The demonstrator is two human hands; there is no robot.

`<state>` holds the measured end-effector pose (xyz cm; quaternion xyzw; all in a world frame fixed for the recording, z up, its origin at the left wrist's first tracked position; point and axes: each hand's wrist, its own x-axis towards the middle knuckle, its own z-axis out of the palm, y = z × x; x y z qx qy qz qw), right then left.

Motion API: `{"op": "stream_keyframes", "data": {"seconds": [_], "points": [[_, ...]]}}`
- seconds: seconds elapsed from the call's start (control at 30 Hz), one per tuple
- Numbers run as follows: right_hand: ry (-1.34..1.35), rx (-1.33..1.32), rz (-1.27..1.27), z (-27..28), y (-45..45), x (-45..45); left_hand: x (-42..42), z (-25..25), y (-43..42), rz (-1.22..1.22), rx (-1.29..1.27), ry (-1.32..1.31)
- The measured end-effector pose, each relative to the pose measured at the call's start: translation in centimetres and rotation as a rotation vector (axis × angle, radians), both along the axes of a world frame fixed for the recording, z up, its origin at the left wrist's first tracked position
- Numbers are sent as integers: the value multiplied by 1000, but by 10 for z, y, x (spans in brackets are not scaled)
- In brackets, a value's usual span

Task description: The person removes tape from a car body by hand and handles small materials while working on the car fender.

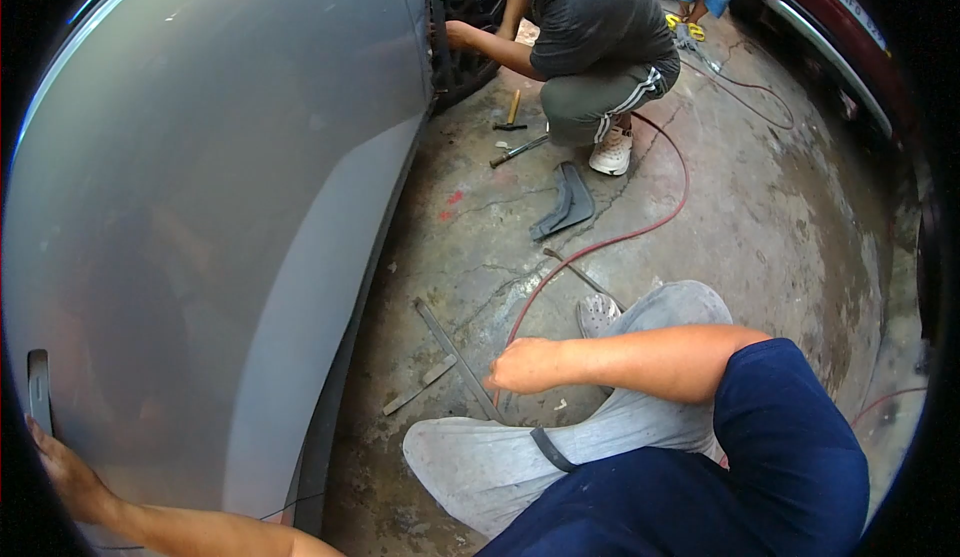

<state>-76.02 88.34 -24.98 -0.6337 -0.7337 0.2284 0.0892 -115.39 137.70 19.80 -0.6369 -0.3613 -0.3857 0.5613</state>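
My left hand (72,477) rests on the grey car panel (200,237), its fingers stretched up to the lower end of a dark handle recess (39,392). Part of that hand is cut off by the dark rim of the view. My right hand (527,365) is closed in a fist above my bent knee in light grey trousers (470,462). Whatever it holds, if anything, is hidden by the fingers. The red hose (630,235) runs behind this fist. Two flat metal strips, one long (447,339) and one short (420,385), lie crossed on the floor beside it.
Ahead, a person (605,27) crouches at the car's wheel area. A hammer (512,112), a dark tool (520,151), a bent black plastic piece (566,202) and a thin bar (585,275) lie on the concrete. A dark red car (810,7) stands at right.
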Motion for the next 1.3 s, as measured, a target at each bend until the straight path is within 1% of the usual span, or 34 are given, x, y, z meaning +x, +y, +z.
{"op": "stream_keyframes", "data": {"seconds": [0.1,0.2,0.33,0.47,0.57,0.67,0.77,0.83,0.87,0.97,1.1,1.23,1.3], "points": [[9,29,-2,-5,0,-1,7,-3,-9,-9,-17,-26],[32,35,-22,-3,-2,-2,25,-16,-28,44,-55,-107],[42,61,-27,-2,-3,-1,36,-15,-43,7,-120,-141],[27,9,-26,0,-2,-1,53,-19,-62,28,-147,-169],[40,-19,-25,2,-2,0,52,-21,-58,58,-91,-170],[75,-59,-21,6,-1,1,56,-22,-65,32,-106,-192],[99,-92,-38,12,0,1,56,-18,-67,69,-94,-185],[102,-107,-39,14,1,1,60,-18,-71,34,-111,-188],[99,-105,-45,13,1,0,60,-18,-73,21,-121,-188],[95,-85,-31,7,2,-2,44,-15,-61,102,-54,-159],[96,-60,3,4,3,-2,39,-14,-60,90,-53,-132],[153,-2,-7,5,4,-2,45,-10,-65,118,11,-105],[139,4,-9,3,5,-4,44,-11,-65,132,33,-96]]}}
